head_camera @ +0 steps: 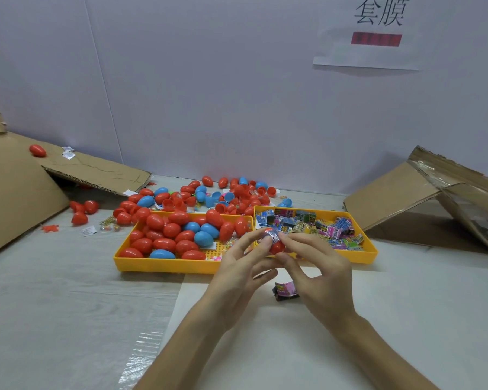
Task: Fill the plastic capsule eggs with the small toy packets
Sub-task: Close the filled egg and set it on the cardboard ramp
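Both hands meet over the front edge of the trays. My left hand (244,267) and my right hand (317,273) together pinch a red egg half (276,247) with a small toy packet (271,235) sticking out of its top. The left yellow tray (164,264) holds several red and blue capsule eggs (164,230). In the right yellow tray (371,253) lie several colourful toy packets (335,230). One more pink packet (285,290) rests on the table under my right hand.
Loose red and blue eggs and egg halves (209,194) are piled behind the trays against the white wall. Flattened cardboard (20,187) leans at the left with a red egg (37,150) on it. More cardboard (423,192) stands at the right.
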Available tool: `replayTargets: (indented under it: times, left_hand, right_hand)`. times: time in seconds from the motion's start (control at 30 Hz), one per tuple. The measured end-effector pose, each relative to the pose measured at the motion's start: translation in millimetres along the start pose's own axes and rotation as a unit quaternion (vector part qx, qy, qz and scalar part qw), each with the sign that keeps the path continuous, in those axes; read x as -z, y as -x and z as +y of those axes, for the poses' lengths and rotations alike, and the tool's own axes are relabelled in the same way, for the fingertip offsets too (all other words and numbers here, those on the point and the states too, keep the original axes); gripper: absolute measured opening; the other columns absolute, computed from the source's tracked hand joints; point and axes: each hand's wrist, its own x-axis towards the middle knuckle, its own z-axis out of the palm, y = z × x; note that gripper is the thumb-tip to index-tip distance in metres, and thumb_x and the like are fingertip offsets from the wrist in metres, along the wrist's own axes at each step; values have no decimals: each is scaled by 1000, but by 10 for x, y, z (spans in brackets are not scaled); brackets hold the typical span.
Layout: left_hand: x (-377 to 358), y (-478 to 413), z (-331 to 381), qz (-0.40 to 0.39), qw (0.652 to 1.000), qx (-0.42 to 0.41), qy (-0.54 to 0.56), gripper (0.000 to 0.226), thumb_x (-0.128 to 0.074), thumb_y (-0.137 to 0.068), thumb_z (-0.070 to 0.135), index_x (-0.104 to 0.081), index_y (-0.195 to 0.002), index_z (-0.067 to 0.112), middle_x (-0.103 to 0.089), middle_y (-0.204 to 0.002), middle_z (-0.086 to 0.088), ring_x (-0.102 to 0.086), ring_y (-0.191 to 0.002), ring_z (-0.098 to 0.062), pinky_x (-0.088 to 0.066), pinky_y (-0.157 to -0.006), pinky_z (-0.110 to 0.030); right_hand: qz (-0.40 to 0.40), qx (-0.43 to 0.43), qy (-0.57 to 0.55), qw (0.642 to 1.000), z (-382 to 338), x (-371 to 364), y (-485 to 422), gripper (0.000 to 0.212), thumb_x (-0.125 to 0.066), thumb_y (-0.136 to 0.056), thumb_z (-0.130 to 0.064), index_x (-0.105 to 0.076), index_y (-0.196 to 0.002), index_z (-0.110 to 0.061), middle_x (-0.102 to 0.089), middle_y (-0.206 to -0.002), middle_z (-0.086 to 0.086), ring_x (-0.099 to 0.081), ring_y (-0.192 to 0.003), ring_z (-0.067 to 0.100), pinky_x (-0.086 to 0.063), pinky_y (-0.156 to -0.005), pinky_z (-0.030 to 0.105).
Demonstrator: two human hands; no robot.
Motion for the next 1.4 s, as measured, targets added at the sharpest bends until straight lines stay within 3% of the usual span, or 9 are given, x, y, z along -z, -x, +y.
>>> replayTargets:
  times: [0.37, 0.57, 0.83, 1.03, 1.27, 1.4]
  left_hand:
    - [2, -13, -8, 42, 999, -32, -12, 41, -74, -78, 34, -70, -115, 18, -77, -103, -9, -76, -90, -21, -58, -72, -23]
    - [-12, -22, -28, 58, 996, -41, -54, 43, -75, -76, 40, -71, -110, 15, -75, -87, -6, -71, -76, -16, -56, -74, -26]
    - [-2, -50, -63, 63, 989, -75, -110, 42, -75, -73, 44, -73, -107, 19, -73, -78, -1, -67, -70, -11, -56, -70, -22]
    - [-2, -66, -76, 68, 980, -92, -161, 44, -76, -71, 51, -71, -106, 25, -74, -79, -2, -70, -71, -12, -57, -69, -22]
    - [9, -59, -74, 20, 971, -107, -210, 39, -82, -82, 33, -69, -117, 45, -74, -87, 3, -71, -77, -10, -58, -70, -22]
    - [-5, -46, -76, 23, 962, -133, -237, 32, -79, -86, 28, -69, -113, 43, -74, -81, 2, -69, -73, -6, -55, -68, -18]
  right_hand:
    - [8, 4, -6, 1000, 10, -6, 17, 24, -77, -81, -10, -77, -103, -1, -74, -103, 0, -69, -97, 5, -55, -87, 18]
    - [8, -65, -55, 996, -11, 39, -22, 18, -74, -86, -14, -79, -102, -8, -77, -93, -5, -72, -82, 4, -57, -70, 19]
    - [9, -43, -14, 999, -12, 57, -38, 11, -74, -85, -11, -78, -94, -7, -75, -85, -3, -68, -76, 2, -52, -67, 12]
    - [8, -24, 11, 1000, 11, 51, -26, 1, -71, -86, -7, -73, -85, -7, -69, -77, -2, -63, -68, 6, -53, -61, 19]
    - [6, -41, -1, 999, 35, 52, -30, 12, -61, -91, -21, -67, -86, -11, -65, -77, -5, -61, -71, 4, -50, -63, 13]
    - [-1, -37, 4, 999, 49, 51, -26, 10, -60, -90, -18, -64, -86, -11, -64, -77, -4, -60, -72, 5, -49, -66, 10]
